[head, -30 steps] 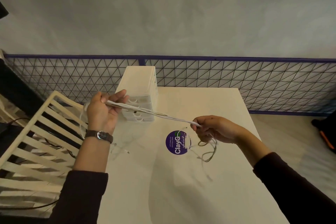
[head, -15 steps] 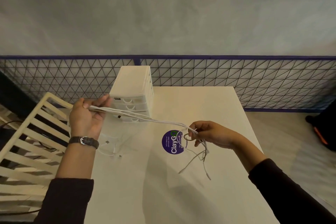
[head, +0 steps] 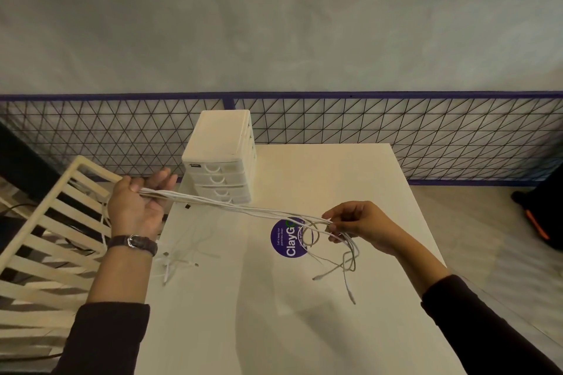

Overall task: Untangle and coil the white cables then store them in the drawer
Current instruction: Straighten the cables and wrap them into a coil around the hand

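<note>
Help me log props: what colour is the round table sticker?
Purple sticker, white lettering; head view.

White cables (head: pixel 243 208) stretched taut, tangled ends dangling; drawer (head: pixel 217 169) closed.

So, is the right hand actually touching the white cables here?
Touching. The head view shows the right hand pinching the white cables at its fingertips, loose ends dangling below.

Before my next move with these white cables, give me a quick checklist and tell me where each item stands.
1. Left hand holds the white cables: ok.
2. Right hand pinches them farther along: ok.
3. Strands free of tangles: not ok, loops bunch at the right hand.
4. Drawer unit open for storing: not ok, every drawer looks closed.
5. Dangling ends off the table: cannot tell.
6. Loose cable by the left wrist gathered: not ok, lying on the table.
</note>
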